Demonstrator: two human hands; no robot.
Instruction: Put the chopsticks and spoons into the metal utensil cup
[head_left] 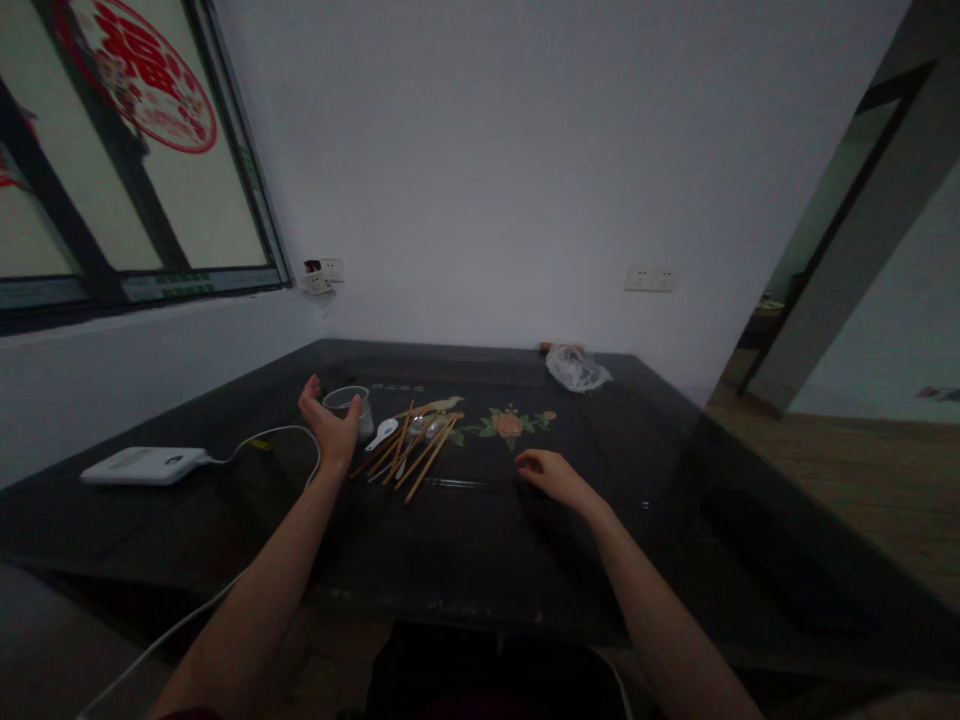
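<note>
On the dark table, my left hand (pixel 331 425) is around the near side of a clear plastic cup (pixel 364 415). Its thumb lies across the cup's front, and its fingers reach along the left side. Just right of the cup lies a white spoon (pixel 384 432). Beside it several wooden chopsticks (pixel 425 468) lie in a loose, crossed pile, with some shiny metal-looking pieces (pixel 433 427) among them. My right hand (pixel 551 476) hovers low over the table, right of the pile, its fingers loosely bent with a gap at the thumb and nothing visible in them.
A white power bank-like box (pixel 144 466) with a white cable (pixel 277 430) sits at the left; the cable passes by my left forearm. At the back right is a crumpled clear plastic bag (pixel 576 368). A dark long object (pixel 780 560) lies at the right.
</note>
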